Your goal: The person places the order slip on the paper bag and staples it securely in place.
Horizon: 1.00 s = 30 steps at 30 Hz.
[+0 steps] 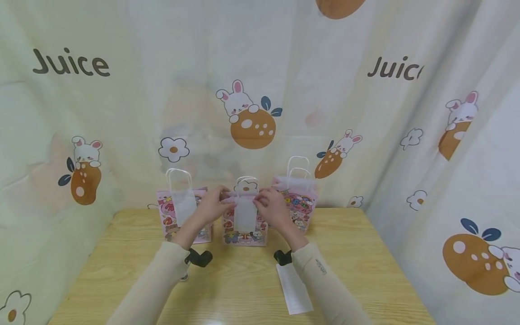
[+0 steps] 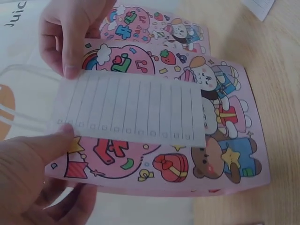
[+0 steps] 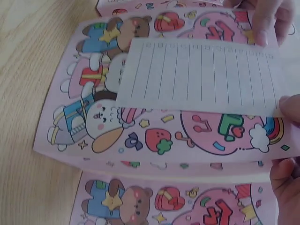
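A pink cartoon-printed gift bag (image 1: pixel 244 241) with white handles stands in the middle of the table, a lined paper slip (image 1: pixel 245 216) lying flat against its front near the top. My left hand (image 1: pixel 215 203) pinches the bag's top edge at the slip's left side; in the left wrist view its thumb (image 2: pixel 56 139) presses the slip's corner. At the other side, my right hand (image 1: pixel 275 207) pinches the same rim, thumb on the slip's other corner (image 3: pixel 276 101). Fingers of both hands are partly hidden behind the bag's front panel.
Similar gift bags stand to the left (image 1: pixel 167 212) and right (image 1: pixel 302 203), the left one also bearing a slip (image 1: pixel 184 207). Another loose slip (image 1: pixel 294 289) lies on the wooden table (image 1: pixel 235 289) by the right forearm. A patterned curtain (image 1: pixel 195 67) hangs behind.
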{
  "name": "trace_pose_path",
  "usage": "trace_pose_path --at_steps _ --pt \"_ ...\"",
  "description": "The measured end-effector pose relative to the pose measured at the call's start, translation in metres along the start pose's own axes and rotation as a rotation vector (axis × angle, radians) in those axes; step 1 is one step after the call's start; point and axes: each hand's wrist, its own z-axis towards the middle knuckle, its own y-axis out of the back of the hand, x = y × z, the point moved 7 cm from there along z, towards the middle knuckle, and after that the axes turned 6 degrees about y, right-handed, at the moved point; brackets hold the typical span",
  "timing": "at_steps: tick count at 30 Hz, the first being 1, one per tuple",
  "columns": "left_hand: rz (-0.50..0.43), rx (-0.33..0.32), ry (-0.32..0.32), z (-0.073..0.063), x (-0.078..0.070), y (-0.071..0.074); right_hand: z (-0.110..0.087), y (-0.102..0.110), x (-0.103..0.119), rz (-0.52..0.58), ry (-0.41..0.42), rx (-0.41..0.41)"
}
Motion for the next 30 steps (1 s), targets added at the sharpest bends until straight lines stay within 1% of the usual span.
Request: trace_pose_path --at_steps 3,5,8,11,14,17,19,21,23,28,30 --pt "0.027 -0.055 -0.014 -0.002 -0.003 0.003 -0.002 0.002 0.000 -0.012 0.025 -0.009" --pt "0.039 -0.078 -0.019 -0.003 -0.007 0.004 -0.003 0.003 0.000 -0.031 0.033 -0.007" --pt "0.016 -0.075 -0.023 -0.002 -0.014 0.004 -0.002 0.004 0.003 -0.082 0.054 -0.007" --pt "-0.049 -0.037 -0.027 0.000 -0.017 0.000 0.001 0.004 0.007 -0.129 0.077 -0.017" --pt "-0.095 -0.019 -0.009 0.001 -0.013 -0.004 0.001 0.004 0.005 -0.155 0.058 -0.014" --pt "-0.125 -0.013 0.006 0.000 -0.007 -0.007 -0.002 0.003 0.001 -0.196 0.042 0.017" --pt "-0.133 -0.021 0.007 0.000 -0.006 -0.008 -0.003 0.003 -0.001 -0.242 0.058 0.043" --pt "-0.140 -0.024 -0.004 0.000 -0.006 -0.008 -0.003 0.003 -0.002 -0.263 0.082 0.070" --pt "-0.146 -0.017 -0.010 0.002 -0.006 -0.009 -0.003 0.005 -0.003 -0.242 0.087 0.089" --pt "-0.175 0.010 -0.006 0.004 -0.006 -0.012 -0.003 0.006 -0.008 -0.052 0.044 0.106" --pt "-0.178 0.005 -0.008 0.005 -0.007 -0.012 -0.003 0.005 -0.010 0.012 0.034 0.103"
